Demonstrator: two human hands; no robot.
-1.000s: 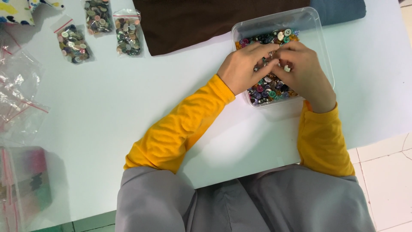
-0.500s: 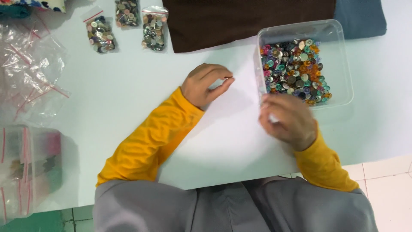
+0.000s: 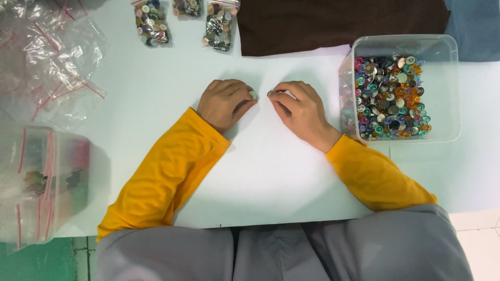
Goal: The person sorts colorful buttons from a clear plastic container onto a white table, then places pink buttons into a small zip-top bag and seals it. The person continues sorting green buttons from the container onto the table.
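From the head camera, your left hand (image 3: 225,103) rests knuckles-up on the white table (image 3: 156,104), fingers curled in, pinching a small pale green button (image 3: 252,94) at its fingertips. Just at three o'clock from it, your right hand (image 3: 302,112) lies the same way, curled, with a small grey button (image 3: 271,93) nipped between thumb and forefinger; the two buttons sit near each other but apart. At three o'clock from your right hand stands a clear plastic tub (image 3: 448,88) heaped with mixed coloured buttons (image 3: 390,99). At twelve o'clock lies a dark brown cloth (image 3: 338,23), with a blue cloth (image 3: 474,31) beside it. At eleven o'clock sit three small filled zip bags (image 3: 151,23). Far out at nine o'clock are loose empty zip bags (image 3: 52,62), and at eight o'clock a clear container (image 3: 41,182) of more bags.
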